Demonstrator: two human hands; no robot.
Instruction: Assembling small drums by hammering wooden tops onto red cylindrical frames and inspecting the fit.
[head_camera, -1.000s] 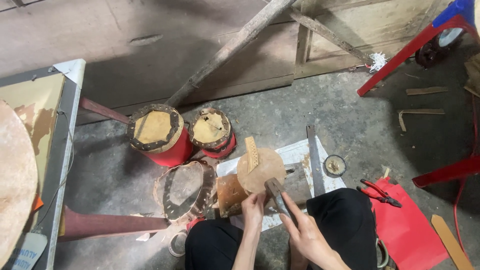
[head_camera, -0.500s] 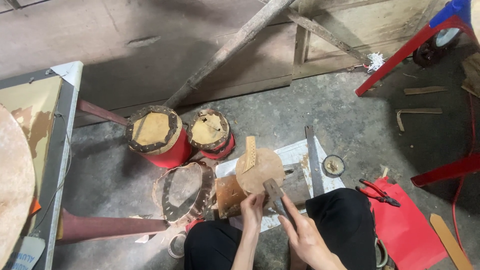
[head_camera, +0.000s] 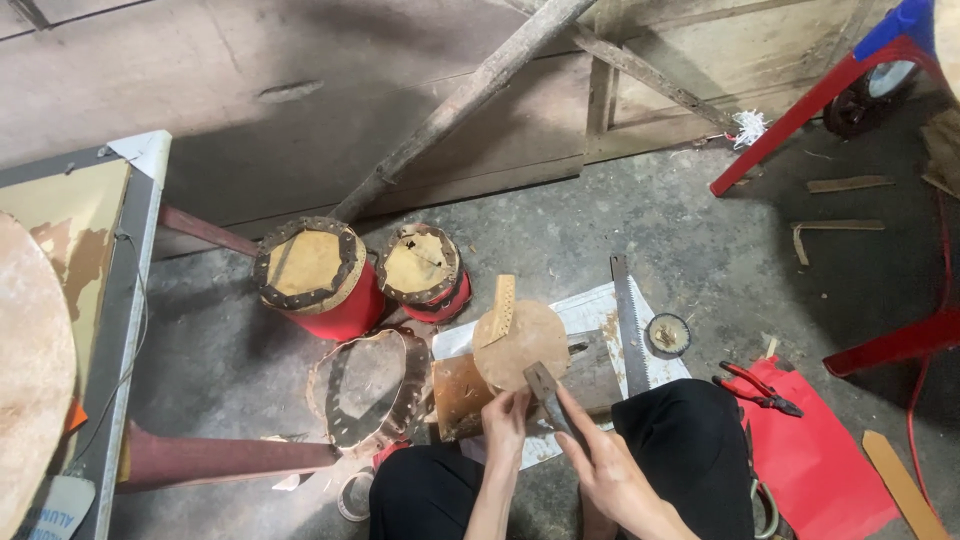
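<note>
Head view: left hand (head_camera: 505, 418) and right hand (head_camera: 600, 470) at drum (head_camera: 520, 345) edge.

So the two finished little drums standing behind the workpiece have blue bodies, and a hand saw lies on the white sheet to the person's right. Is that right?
Not quite: the head view shows the two small drums with red bodies, not blue. The rest holds: they stand behind the workpiece, and the hand saw lies on the white sheet to the person's right.
</note>
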